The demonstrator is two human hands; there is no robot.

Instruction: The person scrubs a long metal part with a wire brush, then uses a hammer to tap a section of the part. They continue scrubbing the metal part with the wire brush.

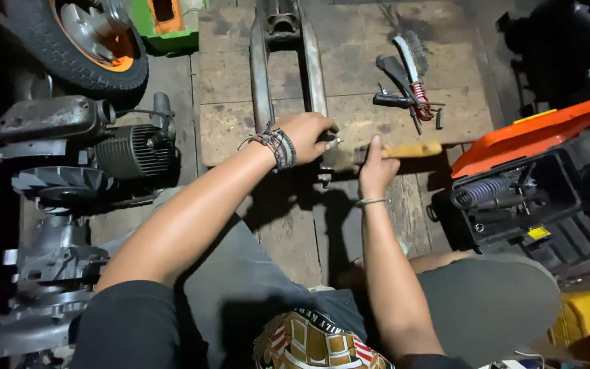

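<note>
We sit on the wooden floor [240, 75] with a long grey metal swingarm [262, 75] lying lengthwise ahead of us, its near end at our hands. To our left rests a finned engine [131, 152] beneath an orange-rimmed wheel [80, 37]; to our right stands an open toolbox [513, 198] with an orange lid. Our left hand [305, 133] is clenched over the swingarm's near end, steadying it. Our right hand [375, 174] grasps a wooden-handled brush [408, 150], fingers wrapped round the handle, its head just beside the end of the swingarm. We judge the step in hand to be brushing that end; it calls for a firm hold. Small tools [408, 92] lie beyond.
</note>
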